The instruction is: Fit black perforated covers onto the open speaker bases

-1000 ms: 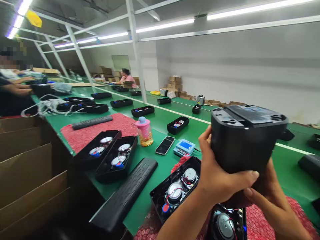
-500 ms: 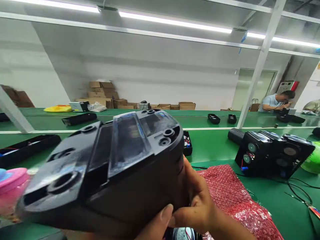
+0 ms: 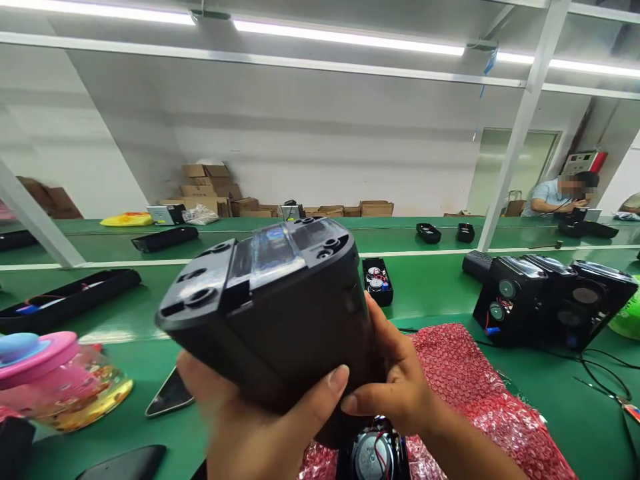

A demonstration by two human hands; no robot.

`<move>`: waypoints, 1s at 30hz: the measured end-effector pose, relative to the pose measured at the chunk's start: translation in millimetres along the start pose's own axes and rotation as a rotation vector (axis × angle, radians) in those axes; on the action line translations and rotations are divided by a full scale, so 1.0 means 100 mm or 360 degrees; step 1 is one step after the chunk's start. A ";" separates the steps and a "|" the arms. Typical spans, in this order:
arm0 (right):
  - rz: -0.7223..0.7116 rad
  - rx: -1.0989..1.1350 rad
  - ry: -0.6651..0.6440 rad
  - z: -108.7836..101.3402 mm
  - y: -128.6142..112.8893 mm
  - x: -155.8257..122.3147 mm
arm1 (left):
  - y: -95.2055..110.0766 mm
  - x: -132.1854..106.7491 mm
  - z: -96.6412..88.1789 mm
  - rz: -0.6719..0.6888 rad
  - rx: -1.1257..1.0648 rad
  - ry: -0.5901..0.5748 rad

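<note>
I hold a black plastic speaker housing (image 3: 280, 313) up in front of me with both hands, its end cap with a clear panel turned upward. My left hand (image 3: 250, 427) grips it from below and the left, thumb pressed on its near face. My right hand (image 3: 395, 380) wraps its right side, thumb meeting the left thumb. Under the housing a round speaker driver (image 3: 373, 457) shows in another open housing lying on red bubble wrap (image 3: 465, 393).
A green conveyor table (image 3: 425, 293) runs across. A pink-lidded bottle (image 3: 55, 380) and a phone (image 3: 170, 393) sit at the left. Black speaker units (image 3: 550, 300) with wires stand at the right, open housings (image 3: 377, 280) further back. Cardboard boxes (image 3: 210, 190) line the wall. A person (image 3: 560, 197) sits far right.
My view has swung from the left end of the line to the right. The housing has turned in my hands, end cap now facing up and left, and sits slightly further from the camera.
</note>
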State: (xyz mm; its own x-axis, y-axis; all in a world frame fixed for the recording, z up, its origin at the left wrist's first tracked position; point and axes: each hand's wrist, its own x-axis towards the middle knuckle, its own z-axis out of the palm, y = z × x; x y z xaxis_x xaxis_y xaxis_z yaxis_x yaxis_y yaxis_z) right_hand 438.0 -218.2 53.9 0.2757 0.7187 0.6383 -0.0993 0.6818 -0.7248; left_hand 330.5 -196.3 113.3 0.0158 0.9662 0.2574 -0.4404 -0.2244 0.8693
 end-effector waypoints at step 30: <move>0.0643 -0.0130 0.0342 -0.15 -0.31 0.02 | -0.33 0.26 0.19 -0.0337 -0.0550 -0.0400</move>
State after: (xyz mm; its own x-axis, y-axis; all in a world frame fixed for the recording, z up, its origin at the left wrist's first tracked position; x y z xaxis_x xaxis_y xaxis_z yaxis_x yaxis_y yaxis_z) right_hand 456.2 -239.7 73.6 0.4233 0.8740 0.2384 -0.1661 0.3336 -0.9280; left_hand 362.6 -166.6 99.4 0.3351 0.9159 0.2209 -0.6764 0.0707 0.7331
